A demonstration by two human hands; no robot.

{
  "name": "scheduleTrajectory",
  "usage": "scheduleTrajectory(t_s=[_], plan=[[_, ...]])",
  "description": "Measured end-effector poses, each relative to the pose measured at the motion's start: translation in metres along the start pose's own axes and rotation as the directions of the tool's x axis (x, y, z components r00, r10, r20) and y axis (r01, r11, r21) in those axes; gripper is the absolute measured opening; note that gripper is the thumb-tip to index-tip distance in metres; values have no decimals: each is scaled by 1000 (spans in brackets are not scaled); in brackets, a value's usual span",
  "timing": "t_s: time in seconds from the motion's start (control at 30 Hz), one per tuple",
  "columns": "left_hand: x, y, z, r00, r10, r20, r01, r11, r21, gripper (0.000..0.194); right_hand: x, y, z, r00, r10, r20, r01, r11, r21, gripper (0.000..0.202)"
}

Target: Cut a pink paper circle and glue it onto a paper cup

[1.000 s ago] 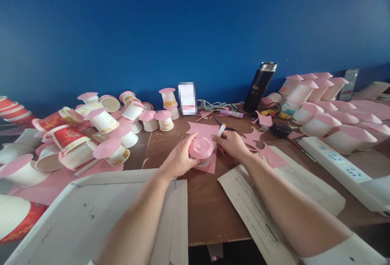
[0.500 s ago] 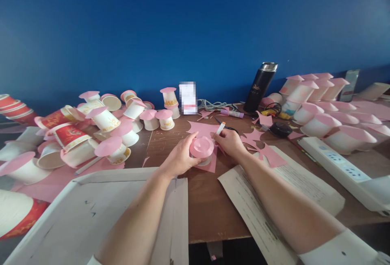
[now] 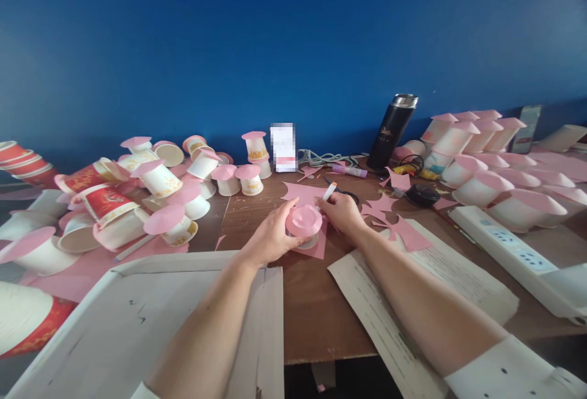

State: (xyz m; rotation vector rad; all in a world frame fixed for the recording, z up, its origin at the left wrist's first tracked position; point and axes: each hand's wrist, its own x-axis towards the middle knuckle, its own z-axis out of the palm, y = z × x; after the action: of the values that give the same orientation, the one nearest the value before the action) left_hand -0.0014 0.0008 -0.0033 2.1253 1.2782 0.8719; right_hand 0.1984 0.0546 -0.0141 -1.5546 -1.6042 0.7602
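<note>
My left hand (image 3: 273, 232) is closed around a paper cup (image 3: 310, 242), with the thumb and fingers at its sides. On the cup's upward-facing end lies a round pink paper piece (image 3: 303, 222), which hides most of the cup. My right hand (image 3: 342, 211) pinches a slim white marker-like stick (image 3: 328, 193) with an orange end pointing up; its lower end is close to the pink disc, and whether it touches cannot be seen. Under both hands is a pink paper sheet (image 3: 302, 192). Dark-handled scissors (image 3: 349, 196) lie partly hidden behind my right hand.
Several paper cups with pink tops (image 3: 165, 222) are heaped on the left; more cups (image 3: 523, 208) stand on the right. A black flask (image 3: 391, 133) leans by the blue wall. Nearby are a purple glue stick (image 3: 352, 171), pink scraps (image 3: 411, 235), a power strip (image 3: 513, 252) and a white box lid (image 3: 183, 313).
The white stick has shifted slightly left and down beside the pink disc, tilting a little more. My left hand and the cup stay almost in place.
</note>
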Motion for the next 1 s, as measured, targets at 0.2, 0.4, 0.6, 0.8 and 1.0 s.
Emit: scheduleTrajectory(t_s=[0.2,0.4,0.6,0.8,1.0], plan=[[0,1,-1,1000,-11,7,11,1000,6,85,1,-2,6,1000,13,5,-13,1000,23,34],[0,2,-1,1000,-13,4,12,1000,3,84,5,0,11,999,-6,45,5,999,40,36],[0,0,0,1000,-12,5,12,1000,4,84,7,-4,16,991,-36,129,29,998,57,45],[0,2,-1,1000,12,-8,-11,1000,21,82,11,-4,18,988,-39,149,35,999,29,51],[0,4,-1,1000,-9,-5,9,1000,23,83,14,-5,18,986,-26,165,26,1000,1,50]])
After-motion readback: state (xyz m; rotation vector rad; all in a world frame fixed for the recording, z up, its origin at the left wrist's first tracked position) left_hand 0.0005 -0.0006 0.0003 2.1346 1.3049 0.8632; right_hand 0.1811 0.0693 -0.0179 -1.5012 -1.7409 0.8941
